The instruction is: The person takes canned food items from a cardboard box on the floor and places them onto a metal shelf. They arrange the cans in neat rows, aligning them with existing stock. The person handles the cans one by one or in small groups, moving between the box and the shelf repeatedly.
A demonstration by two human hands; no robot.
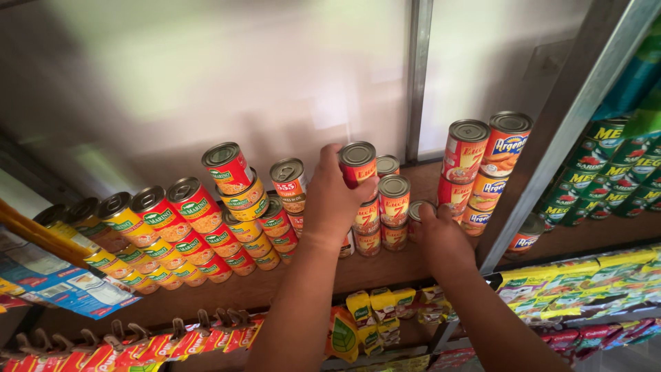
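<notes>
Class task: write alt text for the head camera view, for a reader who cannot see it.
A person's left hand grips a red can atop a stack on a wooden shelf, while the right hand touches a lower can. More stacked cans flank them.

- A pale wall rises behind the shelving, washed with soft, blurred daylight.
- A grey metal upright runs up the wall; another, slanted metal post divides the bays.
- The brown wooden shelf spans the bay, with a darker lower tier beneath.
</notes>
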